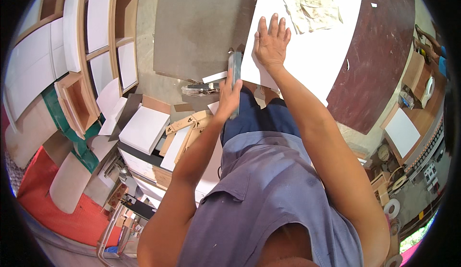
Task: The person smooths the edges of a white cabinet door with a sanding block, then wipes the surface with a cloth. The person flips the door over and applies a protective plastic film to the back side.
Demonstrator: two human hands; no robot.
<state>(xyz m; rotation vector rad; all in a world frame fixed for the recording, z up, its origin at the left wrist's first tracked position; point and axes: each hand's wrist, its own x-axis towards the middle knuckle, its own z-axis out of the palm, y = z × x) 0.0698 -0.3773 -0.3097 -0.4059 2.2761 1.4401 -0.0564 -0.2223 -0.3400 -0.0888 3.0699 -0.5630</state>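
Note:
My left hand [227, 96] is wrapped round a long, narrow grey block [235, 65], held along the left edge of a white board [297, 68]. Whether the block touches that edge I cannot tell, nor can I make out its exact kind. My right hand [272, 46] lies flat on the board with its fingers stretched out, holding nothing. Just beyond it, to the right, a crumpled, stained cream cloth [312, 7] rests on the same white surface.
A grey panel [197, 32] lies left of the board, a dark red-brown one [379, 60] to the right. Cabinet frames [113, 41] stand far left. White boxes [144, 129] and wood strips [187, 122] are stacked by my left arm. Another person's arm [429, 41] shows far right.

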